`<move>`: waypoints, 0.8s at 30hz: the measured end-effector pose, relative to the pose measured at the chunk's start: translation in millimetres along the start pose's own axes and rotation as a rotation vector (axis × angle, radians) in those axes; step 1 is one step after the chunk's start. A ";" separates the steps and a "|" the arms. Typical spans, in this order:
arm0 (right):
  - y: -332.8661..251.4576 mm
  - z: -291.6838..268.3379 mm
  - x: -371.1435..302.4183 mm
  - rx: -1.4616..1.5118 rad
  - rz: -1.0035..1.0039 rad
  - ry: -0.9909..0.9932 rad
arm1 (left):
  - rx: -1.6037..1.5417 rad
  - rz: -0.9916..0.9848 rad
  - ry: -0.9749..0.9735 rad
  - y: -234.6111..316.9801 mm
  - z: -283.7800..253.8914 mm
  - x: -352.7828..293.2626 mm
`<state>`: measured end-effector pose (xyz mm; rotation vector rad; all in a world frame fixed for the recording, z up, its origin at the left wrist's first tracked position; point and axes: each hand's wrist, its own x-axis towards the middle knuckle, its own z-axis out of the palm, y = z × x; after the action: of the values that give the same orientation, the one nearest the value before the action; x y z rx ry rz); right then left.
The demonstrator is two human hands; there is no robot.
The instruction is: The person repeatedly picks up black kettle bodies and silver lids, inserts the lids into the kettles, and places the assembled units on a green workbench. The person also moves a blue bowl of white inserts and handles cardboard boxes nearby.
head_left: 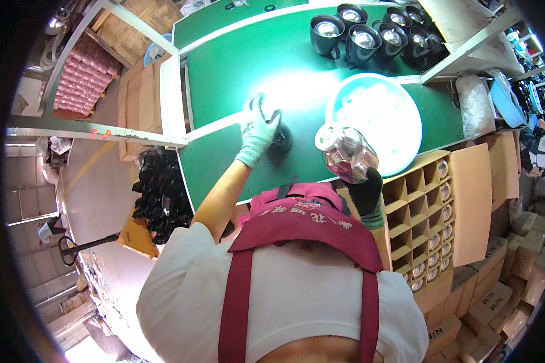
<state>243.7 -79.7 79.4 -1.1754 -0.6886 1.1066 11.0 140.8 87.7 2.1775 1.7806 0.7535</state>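
My left hand (259, 130), in a pale green glove, is curled against a dark, rounded jug body (281, 144) on the green table, fingers bent at its left side. Glare and the glove hide part of that grip. Farther right, my right hand (366, 192), in a dark glove, is closed around the lower end of a shiny silvered glass flask liner (349, 158). The liner is raised and tilted, a white round cap (327, 138) at its upper left end. Behind it stands a pale blue basin (419, 127) of white pieces, washed out by light.
Several black jugs (363, 41) with silvery insides stand at the table's far right. A divided carton (415, 187) with some liners is at my right, its flap (471, 202) raised. White frame bars (215, 128) cross the table (224, 72). Black parts (162, 193) are heaped left.
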 end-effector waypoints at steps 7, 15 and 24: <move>82.8 -29.4 -3.6 -0.568 -0.075 -0.014 | -0.270 -0.551 -0.357 -104.3 56.0 -18.7; 44.1 -48.0 12.2 -1.178 -0.591 -0.177 | -1.342 -0.413 -0.812 -139.7 -22.0 9.7; 18.7 13.9 56.4 0.061 0.074 -0.302 | -1.033 -0.144 -0.916 5.8 -92.0 0.4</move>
<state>245.2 -22.2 59.1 -0.9971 -0.8412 1.3747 -32.0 126.7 168.0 1.2944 0.7651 0.3671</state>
